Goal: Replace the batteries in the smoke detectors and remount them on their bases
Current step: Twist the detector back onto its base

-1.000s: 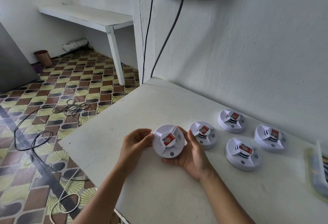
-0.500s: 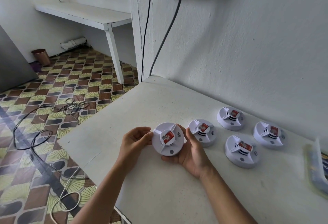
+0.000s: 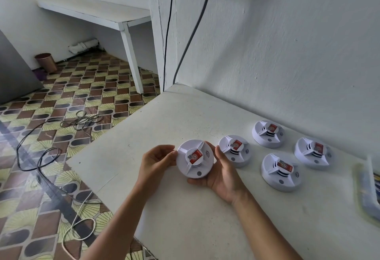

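Head view: above a white table (image 3: 185,229), both hands hold one detector (image 3: 195,158) face-up. The right hand (image 3: 223,174) cups it from beneath while the left hand (image 3: 155,160) grips its rim, likely to twist it off its base. Four more detectors (image 3: 280,172) sit just beside.

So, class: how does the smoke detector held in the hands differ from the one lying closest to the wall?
The held detector is gripped at its rim by the left hand and right hand, while the wall-side detector rests untouched on the table. The held detector is tilted towards the camera; the wall-side detector lies flat. Both are round, white and carry a red label.
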